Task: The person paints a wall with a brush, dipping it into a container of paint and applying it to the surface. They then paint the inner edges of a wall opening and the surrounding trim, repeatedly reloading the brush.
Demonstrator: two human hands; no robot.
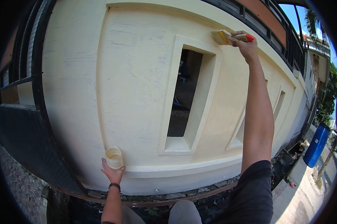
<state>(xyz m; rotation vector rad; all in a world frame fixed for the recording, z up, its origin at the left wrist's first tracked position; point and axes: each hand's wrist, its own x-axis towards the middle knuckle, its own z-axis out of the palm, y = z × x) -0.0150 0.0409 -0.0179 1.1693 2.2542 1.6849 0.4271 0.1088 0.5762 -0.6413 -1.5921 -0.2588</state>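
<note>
My right hand is raised high and closed around the handle of a wide paintbrush. The handle has a red end, and the pale bristles lie against the cream wall just above the window opening's frame. Low on the left, my left hand grips a clear plastic cup with pale cream paint inside. The cup is close to the wall's lower ledge; whether it touches cannot be made out. Thin dark scratch marks show on the wall left of the opening.
A narrow window opening pierces the wall. A black metal gate stands at left, and a dark railing tops the wall. A ditch with stones runs along the base. A blue barrel stands at right.
</note>
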